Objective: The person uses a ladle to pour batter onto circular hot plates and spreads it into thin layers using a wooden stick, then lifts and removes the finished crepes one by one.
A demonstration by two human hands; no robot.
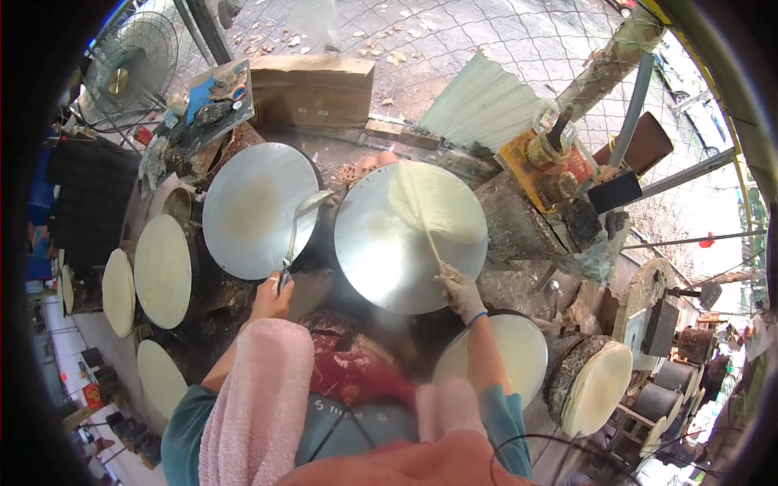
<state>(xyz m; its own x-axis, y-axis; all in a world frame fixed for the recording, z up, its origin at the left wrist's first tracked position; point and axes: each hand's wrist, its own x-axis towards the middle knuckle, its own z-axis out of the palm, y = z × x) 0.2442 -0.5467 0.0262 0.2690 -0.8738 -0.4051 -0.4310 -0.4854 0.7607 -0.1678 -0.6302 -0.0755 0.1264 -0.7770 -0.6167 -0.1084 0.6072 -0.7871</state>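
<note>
Two round metal griddles lie before me. My left hand is closed on the handle of a metal ladle, whose bowl hangs over the right edge of the left griddle. That griddle is bare, with a brownish patch in its middle. On the right griddle, pale batter covers the far right part. My right hand, smeared with pale batter, grips a thin wooden spreading stick. The stick reaches into the batter; its far end is hard to make out.
Pale round sheets on drums stand at left and right. Another pale round is below my right forearm. Beyond the griddles are a cardboard box, a wire fence and a yellow rack with cups. A fan stands far left.
</note>
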